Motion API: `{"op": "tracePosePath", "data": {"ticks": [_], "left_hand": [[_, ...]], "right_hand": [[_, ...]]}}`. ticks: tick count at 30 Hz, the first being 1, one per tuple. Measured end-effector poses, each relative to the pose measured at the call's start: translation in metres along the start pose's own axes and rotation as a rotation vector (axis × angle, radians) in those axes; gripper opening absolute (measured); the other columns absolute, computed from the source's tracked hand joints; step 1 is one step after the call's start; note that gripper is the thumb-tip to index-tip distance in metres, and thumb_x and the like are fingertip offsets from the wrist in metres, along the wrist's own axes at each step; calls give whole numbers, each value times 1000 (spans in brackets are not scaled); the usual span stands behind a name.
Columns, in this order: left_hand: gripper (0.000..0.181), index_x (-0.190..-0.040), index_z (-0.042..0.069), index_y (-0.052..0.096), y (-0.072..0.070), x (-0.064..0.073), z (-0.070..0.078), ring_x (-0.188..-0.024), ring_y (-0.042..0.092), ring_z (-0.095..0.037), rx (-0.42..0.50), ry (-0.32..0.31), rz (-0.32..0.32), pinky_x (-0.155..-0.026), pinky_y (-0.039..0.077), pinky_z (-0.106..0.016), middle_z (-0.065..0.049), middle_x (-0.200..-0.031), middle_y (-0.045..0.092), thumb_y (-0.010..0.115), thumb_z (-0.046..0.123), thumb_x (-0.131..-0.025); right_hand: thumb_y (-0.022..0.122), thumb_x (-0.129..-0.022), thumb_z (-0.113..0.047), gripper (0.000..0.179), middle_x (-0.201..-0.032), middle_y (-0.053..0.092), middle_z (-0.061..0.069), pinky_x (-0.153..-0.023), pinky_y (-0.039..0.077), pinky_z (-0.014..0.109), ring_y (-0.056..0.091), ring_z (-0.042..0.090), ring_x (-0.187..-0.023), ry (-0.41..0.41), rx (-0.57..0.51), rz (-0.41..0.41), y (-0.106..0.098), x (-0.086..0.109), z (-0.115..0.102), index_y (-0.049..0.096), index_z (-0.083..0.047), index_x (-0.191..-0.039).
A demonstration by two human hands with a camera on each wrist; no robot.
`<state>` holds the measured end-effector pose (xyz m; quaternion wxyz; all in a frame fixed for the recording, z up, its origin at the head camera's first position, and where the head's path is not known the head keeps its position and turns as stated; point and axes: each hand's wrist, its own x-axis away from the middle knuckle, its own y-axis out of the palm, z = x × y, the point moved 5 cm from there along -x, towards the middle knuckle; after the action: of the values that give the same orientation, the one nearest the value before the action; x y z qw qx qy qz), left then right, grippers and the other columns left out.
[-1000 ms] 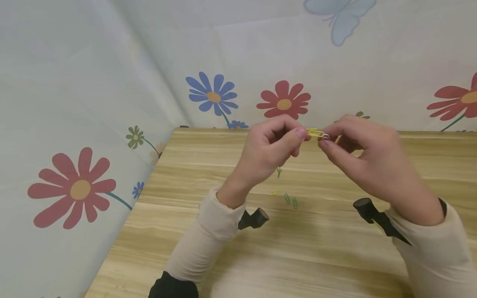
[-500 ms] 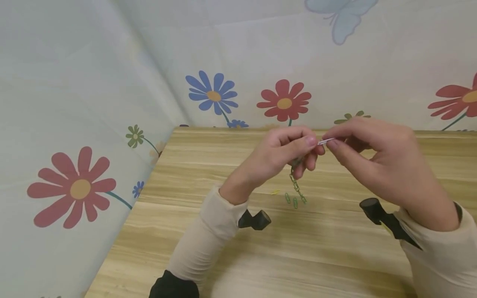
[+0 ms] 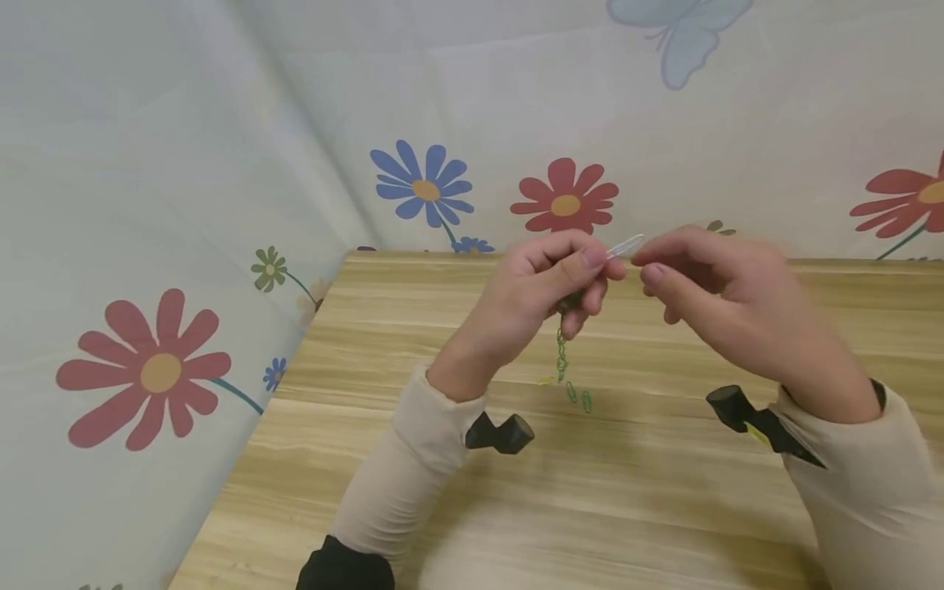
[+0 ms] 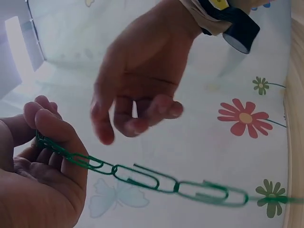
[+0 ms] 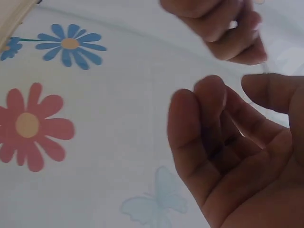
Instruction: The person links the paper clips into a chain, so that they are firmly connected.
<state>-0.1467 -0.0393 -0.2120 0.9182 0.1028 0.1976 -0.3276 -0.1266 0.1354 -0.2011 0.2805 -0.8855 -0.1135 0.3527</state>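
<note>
In the head view my left hand [image 3: 542,287] pinches a white paper clip [image 3: 627,246], which sticks out past the thumb tip. A chain of green paper clips [image 3: 562,352] hangs below that hand; the left wrist view shows the linked green paper clips [image 4: 137,176] running out from its curled fingers. My right hand [image 3: 730,295] is just right of the white clip, thumb and forefinger apart, holding nothing. In the right wrist view the right hand [image 5: 237,142] has loosely bent fingers. What else lies inside the left fist is hidden.
Two loose green paper clips [image 3: 586,401] and a yellow paper clip [image 3: 546,381] lie on the wooden table [image 3: 590,508] below the hands. A flowered cloth backdrop [image 3: 472,98] stands behind and left of the table.
The yellow clip earlier seen between the hands is out of sight. The white clip, earlier at my right fingertips, is now held by the left hand alone; my right fingers have let go.
</note>
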Motion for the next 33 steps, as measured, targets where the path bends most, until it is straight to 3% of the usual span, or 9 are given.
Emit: {"op": "tracePosePath", "data": {"ticks": [4, 9, 13, 16, 18, 22, 25, 33], "left_hand": [[20, -101, -15, 58, -4, 2, 2, -52, 46, -18, 19, 24, 31, -50, 41, -26, -10, -72, 53, 42, -4, -104], [21, -102, -16, 58, -7, 2, 2, -53, 49, -20, 60, 41, 62, -53, 45, -27, -10, -74, 56, 41, -2, -104], [24, -99, -9, 62, -11, 2, 3, -53, 49, -20, 120, 57, 100, -54, 47, -27, -9, -76, 58, 41, 1, -104], [24, -97, -2, 65, -14, 2, 5, -52, 49, -19, 155, 76, 126, -53, 47, -26, -8, -75, 57, 42, 2, -103], [25, -96, 2, 66, -15, 2, 6, -52, 49, -19, 166, 85, 134, -53, 47, -26, -8, -74, 57, 41, 2, -103], [26, -96, 1, 66, -16, 2, 9, -51, 49, -18, 172, 89, 132, -52, 46, -26, -8, -74, 57, 42, 0, -103], [25, -95, -1, 66, -16, 2, 10, -51, 48, -19, 171, 88, 131, -52, 46, -26, -9, -73, 57, 42, -1, -103], [25, -95, -3, 66, -19, 2, 11, -51, 47, -19, 157, 92, 143, -52, 45, -26, -10, -73, 56, 42, -2, -103]], "right_hand": [[64, -100, -13, 21, -83, 63, -5, -60, 49, 27, 58, 13, -64, 82, 67, -192, 17, -4, 20, 67, -13, -121], [64, -101, -20, 23, -91, 67, -2, -69, 51, 36, 61, 14, -77, 186, 108, -484, 49, -2, 48, 66, -11, -121], [66, -98, -16, 22, -86, 66, -3, -71, 51, 37, 60, 12, -74, 225, 143, -678, 83, 7, 66, 67, -6, -118], [67, -96, -14, 23, -79, 62, -2, -69, 49, 36, 56, 13, -69, 263, 146, -777, 106, 16, 78, 66, -5, -117], [67, -94, -13, 21, -78, 59, -2, -69, 47, 35, 54, 14, -69, 275, 138, -806, 119, 22, 85, 66, -4, -114], [69, -89, -11, 9, -73, 49, -5, -65, 41, 32, 47, 13, -67, 281, 137, -789, 136, 31, 95, 61, -9, -94], [70, -85, -7, 18, -68, 42, -5, -61, 35, 31, 42, 12, -63, 275, 149, -774, 143, 35, 97, 53, -13, -82], [73, -90, -9, 23, -71, 48, -1, -61, 39, 31, 45, 15, -65, 297, 199, -769, 148, 35, 96, 52, -12, -81]]}}
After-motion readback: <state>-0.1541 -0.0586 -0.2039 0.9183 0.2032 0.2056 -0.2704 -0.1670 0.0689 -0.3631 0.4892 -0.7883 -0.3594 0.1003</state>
